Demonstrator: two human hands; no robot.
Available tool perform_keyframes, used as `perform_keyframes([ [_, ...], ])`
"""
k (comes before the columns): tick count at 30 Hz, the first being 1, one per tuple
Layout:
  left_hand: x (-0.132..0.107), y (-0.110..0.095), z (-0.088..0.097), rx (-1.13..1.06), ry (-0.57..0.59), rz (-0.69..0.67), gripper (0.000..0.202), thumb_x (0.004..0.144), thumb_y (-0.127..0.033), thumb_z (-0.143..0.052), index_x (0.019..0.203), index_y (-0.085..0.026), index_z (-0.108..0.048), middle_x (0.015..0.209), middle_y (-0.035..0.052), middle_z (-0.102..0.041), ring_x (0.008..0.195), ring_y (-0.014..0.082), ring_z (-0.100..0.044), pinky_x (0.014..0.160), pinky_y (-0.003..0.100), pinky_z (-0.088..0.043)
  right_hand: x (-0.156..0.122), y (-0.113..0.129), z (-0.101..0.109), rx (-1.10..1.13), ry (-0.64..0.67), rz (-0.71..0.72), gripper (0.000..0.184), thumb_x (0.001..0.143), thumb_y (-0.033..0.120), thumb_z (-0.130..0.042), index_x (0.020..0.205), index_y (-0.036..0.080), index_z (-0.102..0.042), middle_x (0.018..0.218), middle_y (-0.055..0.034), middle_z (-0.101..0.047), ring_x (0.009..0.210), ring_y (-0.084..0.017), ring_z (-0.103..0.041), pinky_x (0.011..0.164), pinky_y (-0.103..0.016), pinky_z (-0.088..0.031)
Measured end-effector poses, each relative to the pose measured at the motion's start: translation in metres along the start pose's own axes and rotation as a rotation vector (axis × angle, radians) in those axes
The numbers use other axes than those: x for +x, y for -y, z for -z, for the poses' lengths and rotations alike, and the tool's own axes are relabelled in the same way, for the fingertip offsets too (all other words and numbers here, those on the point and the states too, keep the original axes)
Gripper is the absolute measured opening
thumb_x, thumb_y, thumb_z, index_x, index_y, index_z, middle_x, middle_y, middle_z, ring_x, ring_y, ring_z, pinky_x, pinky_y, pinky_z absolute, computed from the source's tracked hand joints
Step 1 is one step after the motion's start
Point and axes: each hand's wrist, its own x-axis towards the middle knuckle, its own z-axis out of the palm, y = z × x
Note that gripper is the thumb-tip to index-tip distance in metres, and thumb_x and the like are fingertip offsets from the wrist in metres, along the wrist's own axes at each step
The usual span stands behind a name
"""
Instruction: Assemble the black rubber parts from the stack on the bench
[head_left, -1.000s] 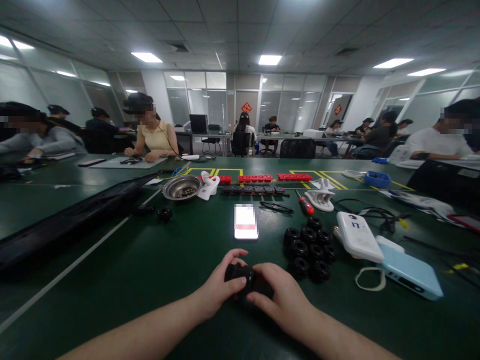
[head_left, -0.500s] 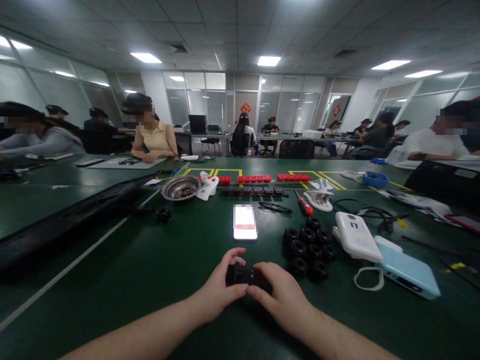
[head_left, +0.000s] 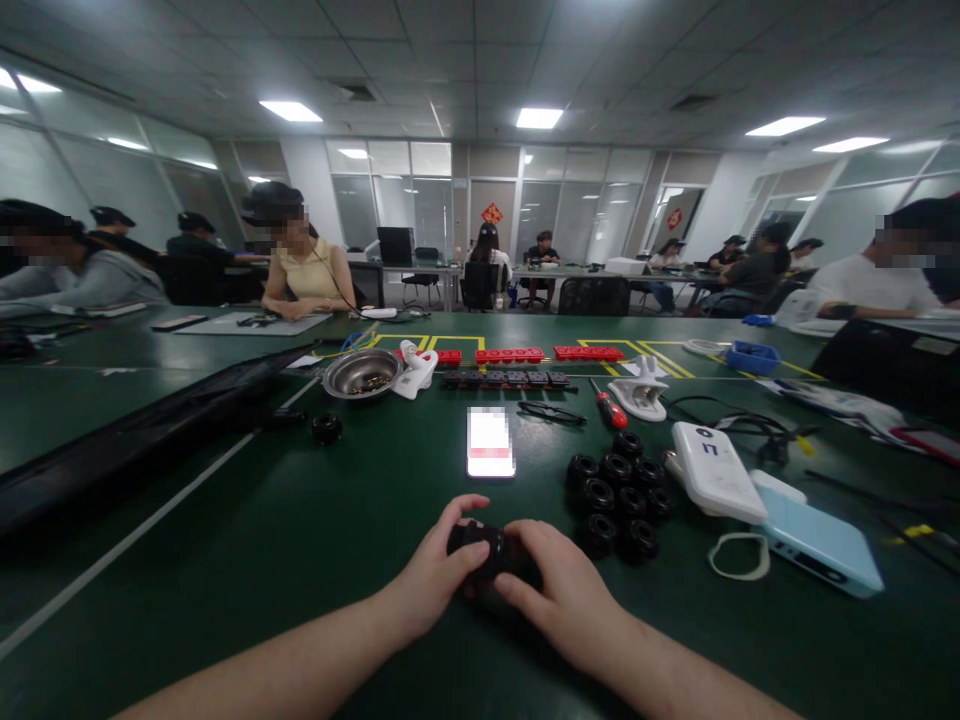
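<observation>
Head view: the left hand [head_left: 427, 582] is grasping a black rounded part [head_left: 486, 545], its thumb pressing the near face and its other fingers curling round the far side. The right hand [head_left: 566, 582] is arching at the part's right end, thumb and fingers standing apart; whether those fingers are gripping anything, I cannot tell, the gap being too dark. The part is sitting between the two hands, low over the green table [head_left: 337, 520]. Just beyond it a phone [head_left: 490, 445] is lying with its screen lit. To the right a cluster of black ring-shaped pieces [head_left: 616, 468] is resting, and past that a white device [head_left: 720, 470] marked 17 is lying near a light-blue box [head_left: 825, 538]. Farther out, a red-handled screwdriver [head_left: 612, 410] is pointing away, beside a white stand [head_left: 640, 399]. Black strips [head_left: 506, 381] are lying crosswise, with red strips [head_left: 510, 355] running behind them. On the left a metal bowl [head_left: 339, 377] is holding small bits, a lone black piece [head_left: 327, 429] lying nearer. Across the table a person in yellow [head_left: 311, 275] is sitting at a pale mat [head_left: 214, 326].
</observation>
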Motion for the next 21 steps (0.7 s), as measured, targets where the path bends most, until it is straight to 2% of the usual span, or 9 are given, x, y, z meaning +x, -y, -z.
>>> perform_keyframes([
  [2, 0.0005, 0.0019, 0.0012, -0.011, 0.001, -0.01, 0.054, 0.066, -0.03, -0.055, 0.114, -0.024, -0.03, 0.093, 0.0032, -0.042, 0.071, 0.0148, -0.05, 0.052, 0.024, -0.041, 0.0001, -0.0023, -0.0012, 0.008, 0.001, -0.002, 0.015, 0.077, 0.028, -0.052, 0.088, 0.019, -0.053, 0.081, -0.0033, -0.056, 0.074, -0.018, -0.051, 0.065, -0.031, -0.041],
  [4, 0.0012, 0.0032, 0.0022, -0.012, 0.008, -0.031, 0.059, 0.063, -0.028, -0.059, 0.115, -0.024, -0.03, 0.096, 0.0038, -0.041, 0.076, 0.0162, -0.05, 0.052, 0.023, -0.042, -0.0002, -0.0042, -0.0023, 0.024, -0.009, 0.015, 0.013, 0.076, 0.026, -0.053, 0.087, 0.018, -0.054, 0.08, -0.0034, -0.056, 0.074, -0.018, -0.051, 0.065, -0.03, -0.041],
  [6, 0.0023, 0.0039, 0.0024, -0.019, 0.008, -0.044, 0.059, 0.064, -0.033, -0.058, 0.115, -0.024, -0.03, 0.095, 0.0041, -0.042, 0.075, 0.0164, -0.052, 0.051, 0.023, -0.042, -0.001, -0.0051, -0.0029, 0.042, -0.033, 0.046, 0.02, 0.073, 0.023, -0.057, 0.092, 0.018, -0.053, 0.084, -0.0038, -0.057, 0.077, -0.018, -0.051, 0.068, -0.03, -0.042],
  [9, 0.0042, 0.0043, 0.0016, -0.02, 0.026, -0.001, 0.052, 0.072, -0.043, -0.047, 0.114, -0.02, -0.029, 0.086, 0.0045, -0.049, 0.063, 0.0142, -0.055, 0.049, 0.024, -0.04, -0.0026, -0.0041, -0.0024, 0.052, -0.062, 0.11, 0.032, 0.071, 0.018, -0.058, 0.101, 0.019, -0.049, 0.09, -0.0038, -0.056, 0.081, -0.018, -0.051, 0.072, -0.031, -0.042],
  [12, 0.0048, 0.0038, 0.0002, 0.003, 0.028, 0.048, 0.046, 0.076, -0.044, -0.042, 0.111, -0.017, -0.03, 0.075, 0.0025, -0.052, 0.052, 0.0114, -0.053, 0.049, 0.025, -0.04, -0.003, -0.0016, -0.001, 0.041, -0.064, 0.13, 0.035, 0.069, 0.017, -0.059, 0.102, 0.019, -0.048, 0.092, -0.0044, -0.055, 0.083, -0.018, -0.05, 0.074, -0.032, -0.041],
  [15, 0.0034, 0.0026, -0.0008, -0.006, -0.029, 0.027, 0.046, 0.074, -0.038, -0.046, 0.113, -0.021, -0.028, 0.081, 0.0015, -0.048, 0.057, 0.0117, -0.052, 0.049, 0.025, -0.04, -0.0011, -0.001, 0.0002, 0.041, -0.072, 0.087, 0.034, 0.07, 0.027, -0.061, 0.1, 0.019, -0.048, 0.095, -0.0053, -0.054, 0.086, -0.02, -0.049, 0.075, -0.034, -0.04],
  [17, 0.0018, 0.0016, -0.0008, -0.013, -0.041, 0.002, 0.051, 0.07, -0.031, -0.05, 0.115, -0.024, -0.027, 0.088, 0.002, -0.044, 0.064, 0.0132, -0.051, 0.05, 0.024, -0.04, 0.0009, -0.0023, 0.0003, 0.043, -0.066, 0.059, 0.027, 0.074, 0.032, -0.056, 0.096, 0.019, -0.05, 0.091, -0.005, -0.054, 0.084, -0.02, -0.049, 0.073, -0.034, -0.04],
  [19, 0.0002, 0.0007, 0.0, 0.004, -0.009, -0.013, 0.058, 0.066, -0.022, -0.053, 0.117, -0.026, -0.026, 0.093, 0.0023, -0.042, 0.069, 0.0138, -0.049, 0.052, 0.024, -0.04, 0.0025, -0.0039, 0.0001, 0.033, -0.052, 0.043, 0.018, 0.078, 0.033, -0.051, 0.088, 0.018, -0.053, 0.083, -0.004, -0.054, 0.078, -0.019, -0.049, 0.07, -0.033, -0.04],
  [21, -0.001, 0.0, 0.0015, 0.043, 0.032, -0.044, 0.064, 0.061, -0.015, -0.054, 0.118, -0.026, -0.028, 0.094, 0.0021, -0.042, 0.077, 0.0153, -0.048, 0.058, 0.025, -0.041, 0.0031, -0.0048, -0.0003, 0.012, -0.04, 0.042, 0.015, 0.077, 0.031, -0.053, 0.081, 0.017, -0.054, 0.077, -0.0033, -0.054, 0.074, -0.018, -0.048, 0.066, -0.032, -0.04],
])
